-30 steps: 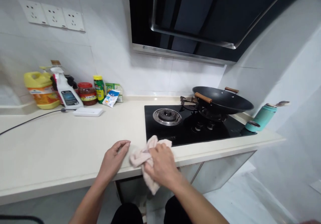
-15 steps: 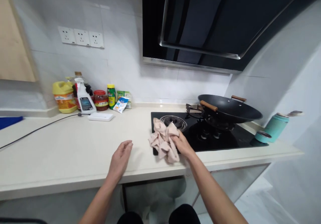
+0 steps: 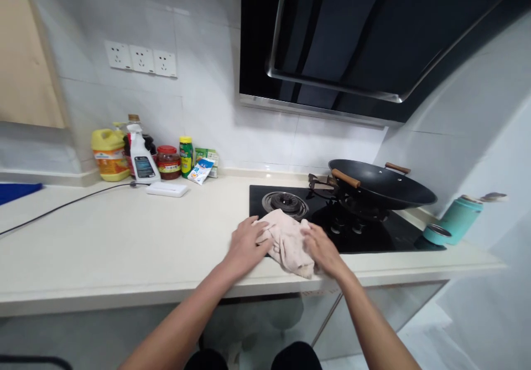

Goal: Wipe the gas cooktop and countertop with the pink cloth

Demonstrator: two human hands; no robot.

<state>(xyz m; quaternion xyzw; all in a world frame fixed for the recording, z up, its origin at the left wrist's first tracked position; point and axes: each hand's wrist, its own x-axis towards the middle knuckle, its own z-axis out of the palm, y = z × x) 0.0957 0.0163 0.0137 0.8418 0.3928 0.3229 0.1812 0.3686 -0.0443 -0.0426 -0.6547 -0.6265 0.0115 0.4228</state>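
Note:
A crumpled pale pink cloth [image 3: 288, 245] lies over the front left edge of the black gas hob [image 3: 381, 240] and hangs onto the pale counter strip in front. At its left side my left hand [image 3: 248, 244] is closed on the fabric, thumb and fingers at the border. My right hand [image 3: 323, 250] holds the opposite side, its fingers bent round a bunched corner and slightly blurred. Just behind the cloth is the left burner [image 3: 285, 203], bare of any pan.
A black wok [image 3: 381, 185] with wooden handles rests on the right burner. Teal containers [image 3: 460, 218] stand at the far right. Along the wall at left are a spray bottle [image 3: 142, 157], a yellow jug [image 3: 110, 157] and a red-lidded jar [image 3: 168, 163]. The range hood [image 3: 323, 38] overhangs the hob.
My left hand has moved right from the bare counter and taken hold of the cloth. The bunched cloth is now spread flatter between both hands, with my right hand shifted slightly right.

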